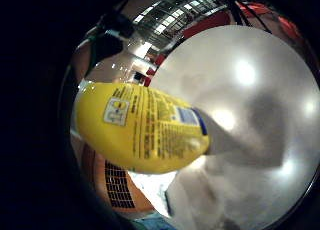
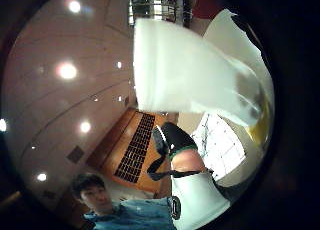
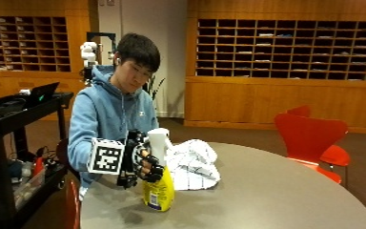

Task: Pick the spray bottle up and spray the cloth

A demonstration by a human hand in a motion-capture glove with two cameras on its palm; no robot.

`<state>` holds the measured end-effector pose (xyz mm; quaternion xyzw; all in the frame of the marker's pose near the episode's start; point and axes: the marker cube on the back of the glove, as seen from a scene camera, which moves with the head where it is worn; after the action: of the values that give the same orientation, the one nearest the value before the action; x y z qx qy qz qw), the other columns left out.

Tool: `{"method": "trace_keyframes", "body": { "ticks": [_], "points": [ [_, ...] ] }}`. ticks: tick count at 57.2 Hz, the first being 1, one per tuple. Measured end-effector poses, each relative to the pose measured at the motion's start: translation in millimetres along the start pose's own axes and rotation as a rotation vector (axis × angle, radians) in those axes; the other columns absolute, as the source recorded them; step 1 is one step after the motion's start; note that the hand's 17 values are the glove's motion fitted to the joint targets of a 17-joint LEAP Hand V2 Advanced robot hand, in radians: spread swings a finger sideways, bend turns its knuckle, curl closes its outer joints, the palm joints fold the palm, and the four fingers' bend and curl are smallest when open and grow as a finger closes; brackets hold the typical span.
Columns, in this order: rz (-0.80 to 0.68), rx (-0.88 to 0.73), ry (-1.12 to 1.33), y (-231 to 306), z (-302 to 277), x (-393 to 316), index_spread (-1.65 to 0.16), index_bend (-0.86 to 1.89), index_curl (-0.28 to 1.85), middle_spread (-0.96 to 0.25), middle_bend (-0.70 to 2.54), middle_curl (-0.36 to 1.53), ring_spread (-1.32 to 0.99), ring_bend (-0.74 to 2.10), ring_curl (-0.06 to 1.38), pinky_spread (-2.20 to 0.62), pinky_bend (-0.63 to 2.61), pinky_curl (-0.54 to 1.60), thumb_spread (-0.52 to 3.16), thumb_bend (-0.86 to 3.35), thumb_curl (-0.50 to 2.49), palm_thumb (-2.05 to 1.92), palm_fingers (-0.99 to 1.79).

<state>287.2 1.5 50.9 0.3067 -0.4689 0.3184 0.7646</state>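
A person in a blue hoodie (image 3: 104,119) sits at the round grey table (image 3: 265,191), and the gloved right hand (image 3: 142,164) is wrapped around the spray bottle (image 3: 158,179), fingers (image 3: 152,169) curled round the narrow part just under the white spray head (image 3: 158,138). The yellow body of the bottle hangs below the hand, its base at or just above the tabletop near the person's edge (I can't tell whether it actually touches). The white cloth with thin dark checks (image 3: 192,164) lies bunched in a heap on the table just beside the bottle, on the far side of it from the gloved hand, and part of it is hidden behind the bottle's neck. From the palm itself, the yellow body with its printed label (image 1: 142,127) fills much of the little-finger side, with the cloth (image 1: 225,195) and the grey tabletop (image 1: 245,90) beyond, and on the thumb side the white spray head (image 2: 185,72) looms close. The bare hand is not visible. A red chair (image 3: 310,138) stands off the far side of the table, a black cart (image 3: 18,143) loaded with gear stands beside the person, and a wall of wooden pigeonholes (image 3: 290,45) runs behind.
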Motion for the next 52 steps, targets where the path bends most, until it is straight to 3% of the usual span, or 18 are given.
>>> {"method": "trace_keyframes", "body": {
  "ticks": [13,14,23,33,52],
  "points": [
    [0.041,0.122,-0.046,-15.5,24.5,-7.3,-0.19,0.31,0.26,0.04,0.08,0.29,-0.01,0.59,0.35,0.10,0.38,0.34,0.94,-0.01,0.39,0.69,0.74],
    [0.043,0.123,-0.046,-17.5,25.8,-7.9,-0.20,0.29,0.27,-0.01,0.34,0.37,-0.03,0.54,0.34,0.09,0.30,0.32,0.94,0.00,0.39,0.71,0.92],
    [0.049,0.105,-0.014,-34.0,44.3,-16.3,-0.21,0.26,0.35,-0.11,0.40,0.41,-0.13,0.53,0.37,-0.02,0.24,0.33,0.71,0.02,0.50,0.91,1.24],
    [0.027,-0.092,0.147,-40.3,75.9,-36.4,-0.22,0.35,0.42,-0.15,0.48,0.46,-0.18,0.54,0.41,-0.13,0.27,0.35,0.41,-0.02,0.60,0.95,1.38],
    [-0.203,-0.532,0.814,-21.0,135.1,-103.8,-0.22,0.41,0.49,-0.16,0.55,0.49,-0.20,0.59,0.44,-0.22,0.32,0.38,0.20,-0.03,0.69,0.94,1.39]
  ]
}}
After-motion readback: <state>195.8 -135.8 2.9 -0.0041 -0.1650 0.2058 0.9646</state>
